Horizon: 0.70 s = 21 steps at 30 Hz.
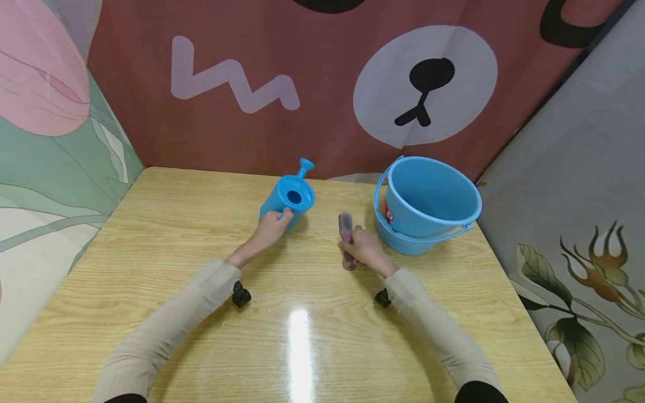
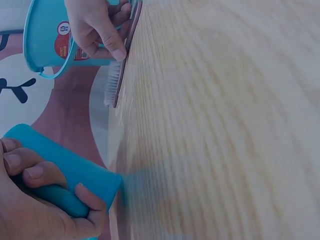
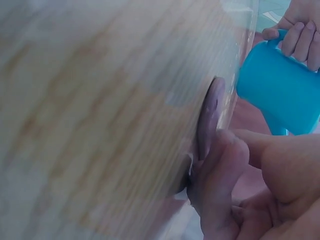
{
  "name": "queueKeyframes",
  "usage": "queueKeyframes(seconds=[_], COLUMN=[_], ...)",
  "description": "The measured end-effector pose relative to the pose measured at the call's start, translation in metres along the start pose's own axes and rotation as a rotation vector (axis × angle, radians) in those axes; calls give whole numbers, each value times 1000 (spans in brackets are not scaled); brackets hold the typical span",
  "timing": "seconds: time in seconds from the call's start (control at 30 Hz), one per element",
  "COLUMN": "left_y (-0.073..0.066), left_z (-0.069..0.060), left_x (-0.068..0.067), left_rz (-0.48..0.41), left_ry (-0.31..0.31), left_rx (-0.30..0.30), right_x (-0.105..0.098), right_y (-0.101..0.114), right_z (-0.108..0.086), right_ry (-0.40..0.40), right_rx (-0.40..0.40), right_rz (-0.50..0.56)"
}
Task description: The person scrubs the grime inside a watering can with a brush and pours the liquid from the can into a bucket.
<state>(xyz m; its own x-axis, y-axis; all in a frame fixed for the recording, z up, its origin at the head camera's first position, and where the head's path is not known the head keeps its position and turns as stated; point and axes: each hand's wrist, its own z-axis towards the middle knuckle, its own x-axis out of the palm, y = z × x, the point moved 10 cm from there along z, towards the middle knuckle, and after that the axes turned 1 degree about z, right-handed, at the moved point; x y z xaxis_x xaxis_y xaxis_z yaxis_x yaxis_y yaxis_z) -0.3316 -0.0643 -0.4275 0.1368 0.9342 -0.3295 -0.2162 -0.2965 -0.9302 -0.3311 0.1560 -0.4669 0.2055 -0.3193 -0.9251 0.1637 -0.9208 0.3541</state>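
A blue watering can (image 1: pixel 277 202), its spout toward the back wall, is near the table's back edge in the head view. My left hand (image 1: pixel 272 228) grips its handle (image 2: pixel 62 199), fingers curled round it in the left wrist view. To the right, my right hand (image 1: pixel 367 246) holds a purplish brush (image 1: pixel 347 260) low at the tabletop. Its pale bristles (image 2: pixel 114 80) face up, away from the wood, in the left wrist view. The right wrist view shows the brush's handle end (image 3: pixel 212 107) beside the thumb, with the bristles hidden there.
Just right of my right hand stands a blue bucket (image 1: pixel 428 218) with its carrying handle hanging down and a red label on its side. A wood-grain table (image 1: pixel 201 336) lies under everything. A printed cloth wall (image 1: pixel 242 140) rises behind the back edge, and patterned panels flank both sides.
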Motion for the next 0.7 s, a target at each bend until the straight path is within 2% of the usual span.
queueKeyframes(seconds=[0.17,0.2,0.23,0.4,0.5,0.7], left_y=[-1,5,5,3,1,0], left_z=[-2,0,0,-2,-3,-3], left_x=[0,1,0,-1,-1,-1], left_rz=[-20,-28,-34,-32,-11,-15], left_ry=[-40,-51,-54,-75,-86,-107], left_rx=[11,15,13,14,15,22], right_x=[-5,-6,-8,-12,-17,-35], right_y=[-1,-2,-2,-2,-1,8], right_z=[-1,-1,-2,-6,-8,-17], right_ry=[-37,-45,-55,-63,-87,-189], right_rx=[3,5,9,4,-26,-132], right_rz=[-8,-8,-5,68,93,95])
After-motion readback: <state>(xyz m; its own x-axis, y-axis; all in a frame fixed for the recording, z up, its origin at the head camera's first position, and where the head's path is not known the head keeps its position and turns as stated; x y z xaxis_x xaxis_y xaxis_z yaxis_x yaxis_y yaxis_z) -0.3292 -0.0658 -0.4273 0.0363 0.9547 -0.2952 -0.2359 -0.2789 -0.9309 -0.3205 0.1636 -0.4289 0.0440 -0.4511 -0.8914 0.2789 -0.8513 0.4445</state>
